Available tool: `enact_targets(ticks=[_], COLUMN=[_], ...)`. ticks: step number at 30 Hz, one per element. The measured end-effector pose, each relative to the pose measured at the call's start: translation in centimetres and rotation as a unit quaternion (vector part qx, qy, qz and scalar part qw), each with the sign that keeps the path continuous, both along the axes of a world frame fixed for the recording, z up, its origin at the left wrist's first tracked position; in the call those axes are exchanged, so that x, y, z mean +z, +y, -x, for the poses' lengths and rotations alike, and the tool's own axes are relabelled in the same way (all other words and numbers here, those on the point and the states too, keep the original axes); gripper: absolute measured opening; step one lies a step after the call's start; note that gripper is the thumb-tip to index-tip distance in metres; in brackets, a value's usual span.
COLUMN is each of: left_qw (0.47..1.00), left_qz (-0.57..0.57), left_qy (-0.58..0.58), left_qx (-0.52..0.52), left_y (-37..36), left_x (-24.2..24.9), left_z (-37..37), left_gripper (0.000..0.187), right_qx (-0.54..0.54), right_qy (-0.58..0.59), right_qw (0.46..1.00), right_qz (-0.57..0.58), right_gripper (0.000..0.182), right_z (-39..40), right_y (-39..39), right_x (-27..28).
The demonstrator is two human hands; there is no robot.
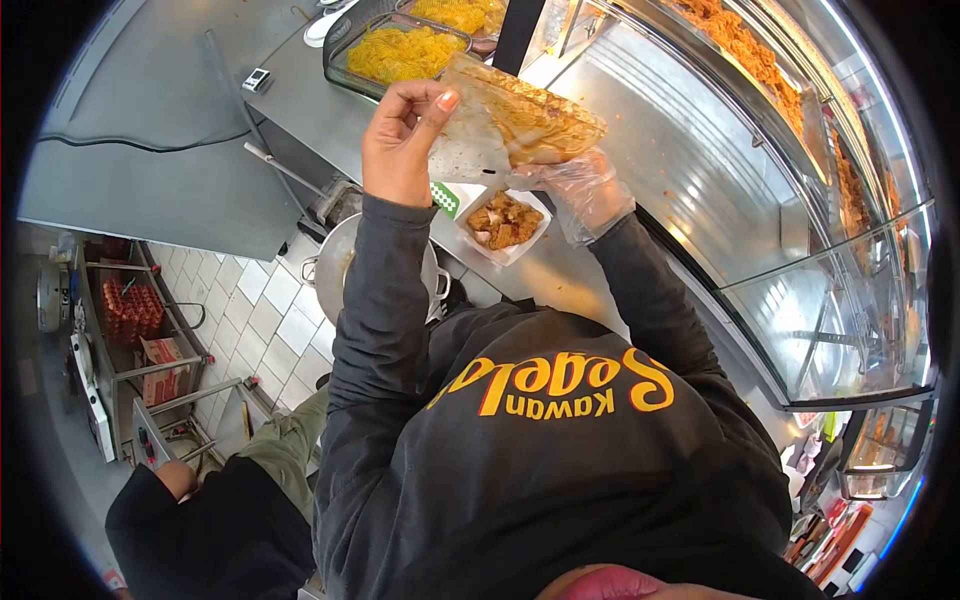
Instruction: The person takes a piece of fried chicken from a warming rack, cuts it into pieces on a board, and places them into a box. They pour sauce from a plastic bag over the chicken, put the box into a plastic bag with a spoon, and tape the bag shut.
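Note:
A clear plastic bag with brown-orange sauce or oily food in it stretches between my two hands, over the counter. My bare left hand pinches the bag's flat, clear end between thumb and fingers. At the other end, my right hand, in a clear plastic glove, holds the fuller part from below; some of its fingers are hidden by the bag. Just beneath the bag stands an open white paper box holding pieces of fried chicken. A green-checked flap shows at its left side.
A glass tray of yellow noodles stands behind my left hand. The glass display case with trays of fried food curves along the right. A large metal pot stands at left below the counter. Another person is at lower left.

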State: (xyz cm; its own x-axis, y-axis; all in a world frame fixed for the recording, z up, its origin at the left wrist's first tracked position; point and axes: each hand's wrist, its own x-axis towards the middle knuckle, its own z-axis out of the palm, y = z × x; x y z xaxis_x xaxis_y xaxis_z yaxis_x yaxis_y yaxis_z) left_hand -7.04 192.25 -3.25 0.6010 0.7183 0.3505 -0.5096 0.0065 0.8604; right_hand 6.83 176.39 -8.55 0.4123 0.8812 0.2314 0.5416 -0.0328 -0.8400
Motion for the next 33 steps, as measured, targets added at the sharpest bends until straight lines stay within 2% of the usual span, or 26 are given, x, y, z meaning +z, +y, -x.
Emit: enact_targets(ticks=[1, 5, 8, 10, 11, 13, 20, 23, 25, 29, 31, 33], left_qw=[1.000, 0.999, 0.999, 0.998, 0.998, 0.997, 0.998, 0.999, 0.998, 0.998, 0.998, 0.998], left_qz=[-0.013, -0.012, 0.011, 0.023, 0.024, 0.041, 0.048, 0.028, 0.047, 0.033, 0.020, 0.018], left_qy=[0.009, 0.010, 0.023, 0.027, 0.027, 0.031, 0.031, 0.036, 0.036, 0.037, 0.045, 0.036], left_qx=[0.014, 0.029, 0.041, 0.051, 0.051, 0.056, 0.018, 0.011, -0.010, -0.024, -0.029, -0.039], left_y=[0.1, 0.1, -0.2, -0.5, -0.7, -1.4, -3.2, -3.8, -4.1, -4.1, -3.9, -3.7], left_x=[0.0, 0.2, 0.2, 0.2, 0.3, 0.7, 0.6, 0.9, 1.2, 1.1, 1.1, 1.0], left_z=[0.2, 1.5, 2.3, 2.6, 2.8, 3.1, 3.1, 2.9, 2.7, 1.8, 1.2, 0.5], left_gripper=[0.012, 0.011, 0.011, 0.011, 0.011, 0.011, 0.012, 0.012, 0.012, 0.012, 0.012, 0.012], right_qx=[0.023, 0.025, 0.015, -0.002, -0.001, 0.021, -0.013, -0.010, 0.012, 0.009, -0.048, -0.051], right_qy=[-0.152, -0.195, -0.136, 0.041, 0.041, 0.071, 0.178, 0.245, 0.302, 0.324, 0.210, 0.188], right_qw=[0.988, 0.980, 0.991, 0.998, 0.998, 0.997, 0.984, 0.969, 0.953, 0.946, 0.975, 0.979], right_qz=[0.013, -0.035, -0.016, 0.053, 0.054, -0.017, 0.013, -0.041, 0.034, -0.013, -0.049, -0.057], right_gripper=[0.028, 0.026, 0.023, 0.025, 0.025, 0.026, 0.026, 0.027, 0.047, 0.050, 0.024, 0.023], right_z=[-0.2, 0.3, 1.4, 1.8, 2.0, 2.5, 3.1, 3.5, 2.7, 2.9, 2.7, 2.0], right_y=[0.1, 1.3, 1.4, 1.3, 1.2, 0.9, -0.9, -1.6, -2.0, -2.2, -2.2, -2.3], right_x=[-0.6, -2.1, -1.5, -1.6, -1.5, -1.1, -1.1, -0.9, -2.1, -2.9, -2.9, -3.4])
